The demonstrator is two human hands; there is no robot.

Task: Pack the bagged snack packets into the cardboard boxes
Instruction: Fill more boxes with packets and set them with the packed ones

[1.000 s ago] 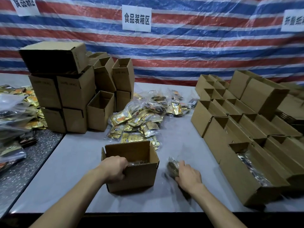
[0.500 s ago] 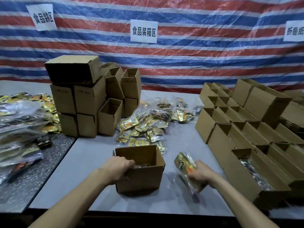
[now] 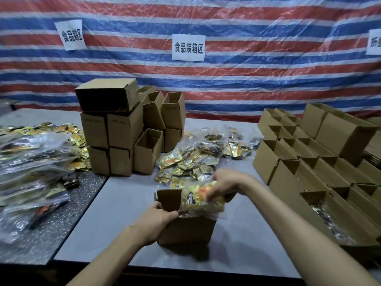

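An open cardboard box [image 3: 186, 231] stands on the grey table near the front edge. My left hand [image 3: 159, 218] grips its left wall at the rim. My right hand [image 3: 223, 185] holds a clear bag of gold snack packets [image 3: 201, 198] over the box's opening, with the bag's lower end inside the rim. The bag hides the inside of the box.
A heap of bagged gold packets [image 3: 198, 157] lies behind the box. Stacked empty boxes [image 3: 123, 129] stand at the back left. Rows of open boxes [image 3: 309, 162] fill the right side. More bagged packets [image 3: 33, 162] cover the speckled table on the left.
My right hand picked the bag up from the table to the right of the box and carried it left over the opening. My left hand stayed on the box.
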